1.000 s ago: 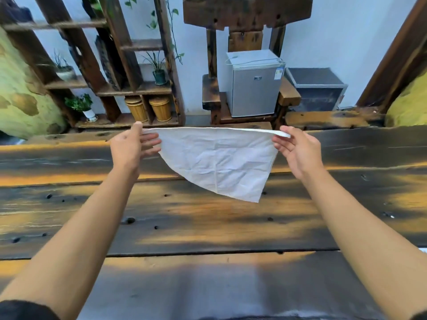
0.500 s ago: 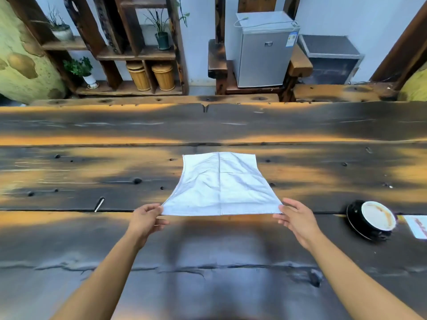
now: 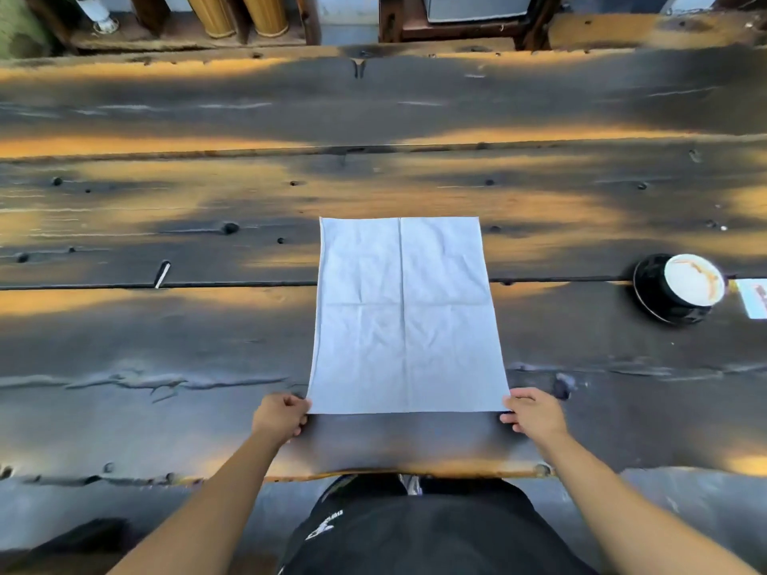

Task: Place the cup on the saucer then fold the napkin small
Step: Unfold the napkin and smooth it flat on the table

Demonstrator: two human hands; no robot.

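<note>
A white napkin (image 3: pixel 404 317) lies spread flat on the dark wooden table (image 3: pixel 166 346), with a crease down its middle. My left hand (image 3: pixel 280 417) pinches its near left corner. My right hand (image 3: pixel 533 412) pinches its near right corner. Far to the right, a black cup (image 3: pixel 685 286) with a white inside stands on a black saucer (image 3: pixel 643 302).
A slip of paper (image 3: pixel 753 296) lies just right of the cup at the frame edge. A small white stick (image 3: pixel 162 274) lies on the table at the left. The table's near edge (image 3: pixel 394 475) runs right in front of my body. Shelves with pots stand beyond the far edge.
The napkin went from held up in the air to laid flat on the table, drawn toward the near edge. Both hands came down and back with it. The view tilted down.
</note>
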